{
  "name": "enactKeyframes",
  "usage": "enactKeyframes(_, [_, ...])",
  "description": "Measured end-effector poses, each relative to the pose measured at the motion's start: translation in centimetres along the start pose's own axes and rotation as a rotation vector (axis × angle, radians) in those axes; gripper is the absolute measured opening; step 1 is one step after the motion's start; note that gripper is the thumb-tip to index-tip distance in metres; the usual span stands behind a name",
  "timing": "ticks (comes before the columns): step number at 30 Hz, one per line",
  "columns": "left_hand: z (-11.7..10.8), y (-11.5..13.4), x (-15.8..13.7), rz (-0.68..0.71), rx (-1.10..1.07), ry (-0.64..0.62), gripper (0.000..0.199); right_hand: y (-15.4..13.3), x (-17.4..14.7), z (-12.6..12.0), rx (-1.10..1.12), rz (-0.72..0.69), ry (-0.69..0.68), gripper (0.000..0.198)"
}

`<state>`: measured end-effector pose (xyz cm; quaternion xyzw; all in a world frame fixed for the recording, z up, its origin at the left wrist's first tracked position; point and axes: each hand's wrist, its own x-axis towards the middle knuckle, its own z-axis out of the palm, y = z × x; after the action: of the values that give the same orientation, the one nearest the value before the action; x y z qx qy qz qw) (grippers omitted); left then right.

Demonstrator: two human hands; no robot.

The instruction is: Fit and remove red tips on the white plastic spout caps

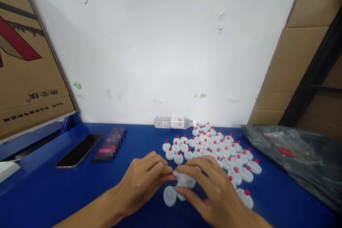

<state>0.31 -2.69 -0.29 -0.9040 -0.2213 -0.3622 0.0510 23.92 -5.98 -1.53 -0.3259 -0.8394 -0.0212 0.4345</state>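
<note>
Right hand (213,185) grips white piece (182,177) — left hand (145,178) pinches red cap (171,173) | red-capped pieces (227,164) crowd beyond | bottle (175,123) behind

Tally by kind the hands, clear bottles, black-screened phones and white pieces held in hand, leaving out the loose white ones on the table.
Hands: 2, left hand and right hand
Held white piece with red cap: 1
Clear bottle: 1
Black-screened phone: 1
Total: 5
</note>
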Motion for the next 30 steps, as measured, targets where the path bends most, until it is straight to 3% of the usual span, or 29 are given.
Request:
enactKeyframes(3, [0.0, -0.1, -0.1, 0.019, 0.01, 0.016, 0.007, -0.3, 0.3, -0.1, -0.011, 0.006, -0.003, 0.028])
enactKeyframes(7, [-0.4, 0.5, 0.1, 0.056, -0.008, -0.035, 0.005, -0.8, 0.7, -0.4, 0.048, -0.093, 0.003, 0.025])
enactKeyframes(13, [-1.1, 1.3, 0.8, 0.05, 0.089, -0.247, 0.016, -1.1, 1.0, -0.8, 0.004, -0.148, -0.016, 0.024])
enactKeyframes(16, [-1.2, 1.5, 1.0, -0.064, -0.05, -0.323, 0.024, -0.9, 0.9, -0.6, -0.011, -0.165, -0.029, 0.024])
enactKeyframes(21, [-1.5, 0.3, 1.3, -0.422, -0.394, -0.277, 0.043, 1.2, 0.6, -1.2, -0.096, -0.17, 0.051, 0.031])
enactKeyframes(23, [-1.5, -0.6, 1.3, -0.44, -0.318, -0.313, 0.044, 2.1, 0.6, -1.7, -0.13, -0.096, 0.089, 0.032])
enactKeyframes(25, [-1.4, -1.3, 1.3, -0.345, -0.098, -0.393, 0.039, 2.5, 0.6, -2.0, -0.126, -0.037, 0.116, 0.031])
enactKeyframes(27, [-1.2, -1.6, 1.3, -0.28, 0.06, -0.479, 0.029, 2.2, 0.7, -2.1, -0.1, -0.025, 0.103, 0.028])
enactKeyframes(30, [-1.2, -1.5, 1.4, -0.298, 0.106, -0.558, 0.015, 1.1, 0.8, -1.7, -0.077, -0.048, 0.051, 0.026])
